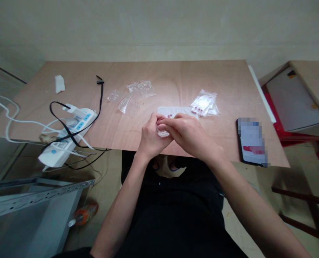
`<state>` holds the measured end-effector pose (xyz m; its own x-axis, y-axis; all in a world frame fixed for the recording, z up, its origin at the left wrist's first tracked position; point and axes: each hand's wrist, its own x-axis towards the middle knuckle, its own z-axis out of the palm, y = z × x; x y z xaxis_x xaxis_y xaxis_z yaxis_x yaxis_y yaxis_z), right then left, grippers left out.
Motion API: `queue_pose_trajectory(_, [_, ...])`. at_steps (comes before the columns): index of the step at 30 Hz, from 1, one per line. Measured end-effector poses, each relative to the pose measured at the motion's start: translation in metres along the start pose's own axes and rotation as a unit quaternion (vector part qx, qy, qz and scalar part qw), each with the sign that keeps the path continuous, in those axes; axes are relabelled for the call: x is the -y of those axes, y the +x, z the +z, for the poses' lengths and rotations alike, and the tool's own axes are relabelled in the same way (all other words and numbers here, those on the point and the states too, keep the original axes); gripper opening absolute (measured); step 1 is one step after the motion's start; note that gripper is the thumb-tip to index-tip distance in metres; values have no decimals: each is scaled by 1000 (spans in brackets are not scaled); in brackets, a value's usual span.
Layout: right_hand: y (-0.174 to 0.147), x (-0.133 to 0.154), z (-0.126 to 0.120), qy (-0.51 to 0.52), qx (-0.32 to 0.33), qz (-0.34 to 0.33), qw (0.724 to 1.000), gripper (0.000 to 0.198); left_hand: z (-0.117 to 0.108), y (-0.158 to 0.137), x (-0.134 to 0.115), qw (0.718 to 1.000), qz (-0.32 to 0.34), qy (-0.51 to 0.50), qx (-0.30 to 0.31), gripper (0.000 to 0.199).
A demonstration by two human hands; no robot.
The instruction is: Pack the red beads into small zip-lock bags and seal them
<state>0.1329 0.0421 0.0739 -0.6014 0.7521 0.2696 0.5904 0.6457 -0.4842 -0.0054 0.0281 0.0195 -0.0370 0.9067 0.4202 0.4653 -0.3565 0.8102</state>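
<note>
My left hand (152, 135) and my right hand (188, 133) meet just above the table's near edge. Between them is a small clear plastic bag (163, 133), with the fingers of both hands closed on it. Whether anything is inside the bag is hidden by my fingers. Right behind my hands lies a white sheet or tray (162, 109) bearing a few tiny dark pink pieces (170, 115). A pile of clear zip bags (205, 103) with small pink pieces in them overlaps its right end. Several loose clear bags (140, 88) lie farther back, to the left.
A white power strip (65, 143) with tangled black and white cables covers the table's left side. A phone (252, 141) lies near the right front edge. A crumpled white tissue (59, 84) rests at the back left. On the floor, an orange bottle (85, 214) lies beside a metal shelf (38, 208).
</note>
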Motion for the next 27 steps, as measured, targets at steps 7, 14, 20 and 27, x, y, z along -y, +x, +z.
queue_pose_trajectory(7, [-10, -24, -13, 52, -57, 5, 997, 21, -5, -2, 2, 988, -26, -149, 29, 49])
queue_pose_trajectory(14, [-14, -30, -11, 264, -84, 114, 954, 27, -6, 2, -1, 968, -106, -226, -19, 26])
queue_pose_trajectory(20, [-15, -27, 3, 409, -63, 202, 888, 49, 0, -3, -5, 963, -115, -239, -50, 27])
queue_pose_trajectory(27, [-16, -26, -3, 396, -70, 190, 896, 38, -5, -2, -10, 964, -138, -227, 11, 29])
